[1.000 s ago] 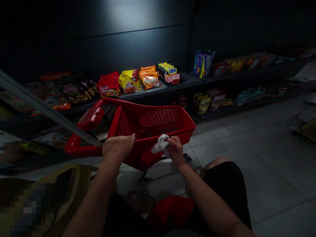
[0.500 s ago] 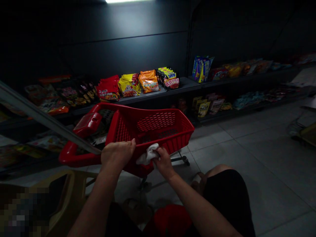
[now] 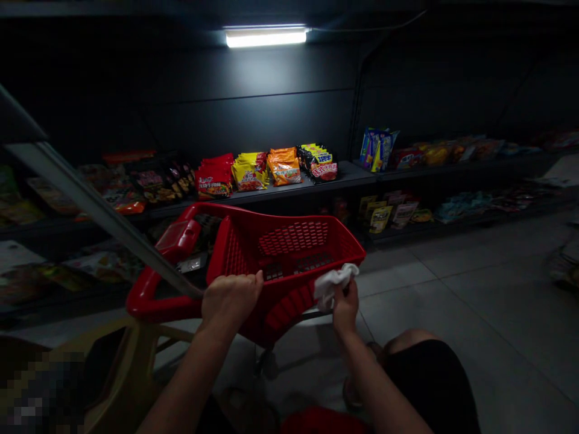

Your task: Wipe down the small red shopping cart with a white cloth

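A red plastic shopping cart (image 3: 298,224) stands in front of me, its handle end at the left and its basket open at the top. My left hand (image 3: 233,298) is closed on the near rim, close to the handle. A grey metal pole (image 3: 104,211) slants down from the upper left to this hand; its lower end is hidden there, and I cannot tell whether the fingers hold it too. Pinched in my right hand (image 3: 346,304) is a crumpled white cloth (image 3: 332,286), which lies against the cart's near side by the front right corner.
Behind the cart runs a dark shelf (image 3: 348,172) with red, yellow, orange and black snack packets (image 3: 251,170). A lit tube lamp (image 3: 266,38) hangs above. A yellowish plastic stool (image 3: 131,349) stands at the lower left. Grey floor tiles (image 3: 407,313) extend to the right.
My right hand has slid the white cloth rightward along the cart's near side, from mid-side to the front corner. My left hand keeps its place on the rim. The view has tilted up slightly.
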{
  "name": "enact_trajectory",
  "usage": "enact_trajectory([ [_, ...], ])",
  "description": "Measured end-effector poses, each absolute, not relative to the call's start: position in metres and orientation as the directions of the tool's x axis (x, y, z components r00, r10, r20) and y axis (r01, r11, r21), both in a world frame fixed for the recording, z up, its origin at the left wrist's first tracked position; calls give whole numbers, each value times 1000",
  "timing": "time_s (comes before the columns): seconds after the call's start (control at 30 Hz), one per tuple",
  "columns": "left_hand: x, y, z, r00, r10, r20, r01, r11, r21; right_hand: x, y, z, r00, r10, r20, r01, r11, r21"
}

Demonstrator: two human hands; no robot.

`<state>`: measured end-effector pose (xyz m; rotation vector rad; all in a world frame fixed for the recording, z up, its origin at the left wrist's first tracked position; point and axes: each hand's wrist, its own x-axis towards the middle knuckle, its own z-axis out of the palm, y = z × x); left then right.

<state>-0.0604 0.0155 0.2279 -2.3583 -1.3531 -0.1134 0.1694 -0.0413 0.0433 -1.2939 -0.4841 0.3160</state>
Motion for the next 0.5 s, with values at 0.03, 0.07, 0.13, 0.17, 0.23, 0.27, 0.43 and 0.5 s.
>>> enact_trajectory([
  [0.03,-59,16,228,525,807,271,842,-445,-306,144,-41,41,809,570,145,8,235,-972],
  [0.07,-58,17,229,525,807,271,843,-448,-298,119,-41,37,749,651,124,-19,209,-978],
  [0.13,-55,18,230,520,808,278,848,-448,-282,78,-40,29,652,744,146,-34,221,-975],
  [0.17,-54,18,231,516,808,284,851,-448,-274,66,-39,25,613,775,157,-35,225,-974],
  [0.23,-53,18,231,503,812,296,861,-441,-254,58,-39,17,572,804,162,-35,222,-974],
  [0.27,-52,17,232,491,818,299,869,-433,-241,63,-39,13,572,806,151,-36,209,-977],
  [0.43,-51,13,234,424,848,318,906,-389,-169,127,-52,-7,702,712,29,-93,131,-987],
  [0.5,-51,12,236,417,851,318,909,-391,-145,154,-57,-11,725,688,-22,-130,106,-986],
])
